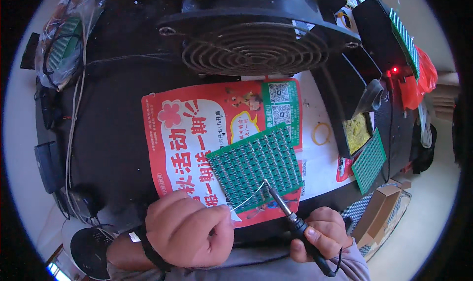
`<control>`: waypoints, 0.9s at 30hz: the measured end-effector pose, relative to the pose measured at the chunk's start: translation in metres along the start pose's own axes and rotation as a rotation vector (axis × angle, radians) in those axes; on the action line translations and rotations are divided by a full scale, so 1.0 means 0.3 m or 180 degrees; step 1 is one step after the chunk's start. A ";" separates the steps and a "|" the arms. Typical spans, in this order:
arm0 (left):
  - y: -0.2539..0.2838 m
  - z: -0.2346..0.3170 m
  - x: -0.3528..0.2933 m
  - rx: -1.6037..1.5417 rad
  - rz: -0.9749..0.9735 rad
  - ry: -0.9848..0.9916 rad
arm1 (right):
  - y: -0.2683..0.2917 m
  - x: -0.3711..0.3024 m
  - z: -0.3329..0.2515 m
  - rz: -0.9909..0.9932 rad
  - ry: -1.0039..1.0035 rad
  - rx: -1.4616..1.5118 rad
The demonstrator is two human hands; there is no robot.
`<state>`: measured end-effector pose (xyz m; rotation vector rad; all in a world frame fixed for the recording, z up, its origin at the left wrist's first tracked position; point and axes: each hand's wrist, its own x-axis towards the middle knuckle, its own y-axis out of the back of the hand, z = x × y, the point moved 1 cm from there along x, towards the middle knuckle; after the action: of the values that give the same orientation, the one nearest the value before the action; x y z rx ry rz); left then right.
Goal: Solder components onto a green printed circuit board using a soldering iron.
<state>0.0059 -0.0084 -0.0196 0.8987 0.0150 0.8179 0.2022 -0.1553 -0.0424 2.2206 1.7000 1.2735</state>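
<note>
The work was laid out on a dark table, whose edges were bent by the lens, with pale wall seen past its left side. A red and white printed sheet was spread at the middle, and on it a green circuit board was set at a slant, its face covered in rows of small parts.

A black soldering iron was grasped by the right hand, its tip brought to the end of a thin wire above the board; whether the board itself was touched could not be told. The wire was pinched in the curled left hand, by which the near edge of the sheet was partly covered. The board's lower right part was crossed by the iron's shaft.

The far side was blocked by a large black fan with a ringed grille. At the right, a second green board was placed near a yellow sponge-like pad, and a red bag was seen beyond a glowing red light. At the left, a clear plastic bag and loose cables were strewn. A cardboard box was visible at the lower right.
</note>
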 end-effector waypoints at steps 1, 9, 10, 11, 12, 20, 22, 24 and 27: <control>-0.009 0.000 -0.001 0.0004 0.0031 0.0008 | 0.000 -0.002 0.001 0.0004 -0.0005 0.0001; -0.027 -0.001 -0.002 0.0104 0.0207 -0.0080 | -0.001 0.000 0.004 -0.0062 -0.0112 0.0047; -0.029 -0.002 -0.002 0.0139 0.0206 -0.0079 | -0.003 0.001 0.006 -0.0053 -0.0096 0.0047; -0.030 -0.004 -0.002 0.0175 0.0204 -0.0077 | -0.006 0.003 0.007 -0.0045 -0.0081 0.0047; -0.031 -0.005 -0.002 0.0151 0.0186 -0.0072 | -0.009 0.003 0.010 -0.0040 -0.0061 0.0055; -0.033 -0.007 0.002 0.0009 0.0051 -0.0149 | -0.017 -0.014 0.009 0.0216 0.0012 0.0092; -0.033 -0.006 0.002 -0.0023 -0.0016 -0.0164 | -0.016 -0.018 0.009 0.0235 -0.0013 0.0113; -0.034 -0.007 -0.001 -0.0010 -0.0041 -0.0188 | -0.016 -0.016 0.008 0.0199 -0.0054 0.0116; -0.042 -0.008 0.001 -0.0012 0.0000 -0.0269 | -0.017 -0.002 0.002 0.0223 -0.0020 0.0020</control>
<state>0.0132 -0.0109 -0.0299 0.9290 -0.0603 0.7791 0.1988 -0.1535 -0.0457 2.3046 1.6399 1.2758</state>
